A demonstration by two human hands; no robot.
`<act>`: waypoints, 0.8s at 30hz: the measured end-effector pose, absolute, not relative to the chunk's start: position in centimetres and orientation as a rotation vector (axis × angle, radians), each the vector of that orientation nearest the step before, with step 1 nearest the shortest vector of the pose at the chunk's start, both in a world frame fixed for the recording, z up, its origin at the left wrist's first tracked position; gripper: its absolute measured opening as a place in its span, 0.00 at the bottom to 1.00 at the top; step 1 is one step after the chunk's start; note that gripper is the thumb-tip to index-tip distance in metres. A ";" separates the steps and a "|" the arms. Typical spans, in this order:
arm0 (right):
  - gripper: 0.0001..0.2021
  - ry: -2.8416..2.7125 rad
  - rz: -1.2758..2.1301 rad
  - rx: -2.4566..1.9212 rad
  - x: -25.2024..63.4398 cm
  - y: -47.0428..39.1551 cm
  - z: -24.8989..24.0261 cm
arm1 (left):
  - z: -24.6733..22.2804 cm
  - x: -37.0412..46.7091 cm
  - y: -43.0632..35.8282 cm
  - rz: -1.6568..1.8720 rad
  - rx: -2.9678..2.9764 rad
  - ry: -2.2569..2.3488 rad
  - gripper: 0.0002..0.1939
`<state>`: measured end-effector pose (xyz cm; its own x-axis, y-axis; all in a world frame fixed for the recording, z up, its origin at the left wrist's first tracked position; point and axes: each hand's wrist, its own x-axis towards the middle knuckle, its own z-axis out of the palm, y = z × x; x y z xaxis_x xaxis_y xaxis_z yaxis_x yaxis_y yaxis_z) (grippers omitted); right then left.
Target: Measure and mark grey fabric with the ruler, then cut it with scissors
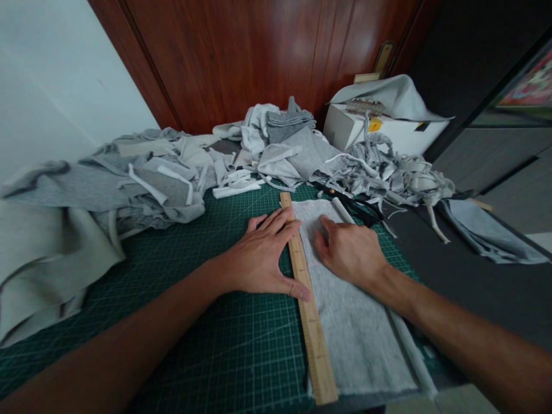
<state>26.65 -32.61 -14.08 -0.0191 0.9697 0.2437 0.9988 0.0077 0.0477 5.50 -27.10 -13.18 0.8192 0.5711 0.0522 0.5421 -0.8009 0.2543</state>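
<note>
A wooden ruler (317,345) lies lengthwise along the left edge of a grey fabric piece (357,339), on a green cutting mat (241,356). My left hand (265,256) is spread, its fingertips and thumb resting on the ruler. On the fabric, right of the ruler, rests my right hand (351,250), index finger extended forward and the other fingers curled under; whether anything is beneath them is hidden. The fabric's right side is rolled or folded over. Black-handled scissors (357,208) lie just beyond my right hand.
Heaped grey fabric (159,178) covers the left and back of the mat. Tangled fabric strips (401,175) sit at the back right, before a white box (340,126). A brown door (233,57) stands behind. More grey cloth (487,230) lies at the right.
</note>
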 end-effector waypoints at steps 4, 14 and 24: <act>0.18 -2.127 -0.304 -2.102 26.7 -32.6 -14.2 | -13.2 5.5 -27.1 0.194 2.770 0.860 0.66; 0.20 -2.111 -0.316 -2.094 26.9 -32.7 -14.2 | -13.0 5.7 -27.3 0.160 2.754 0.875 0.69; 0.23 -2.093 -0.333 -2.101 27.1 -30.6 -13.9 | -13.2 6.2 -25.4 0.138 2.805 0.892 0.69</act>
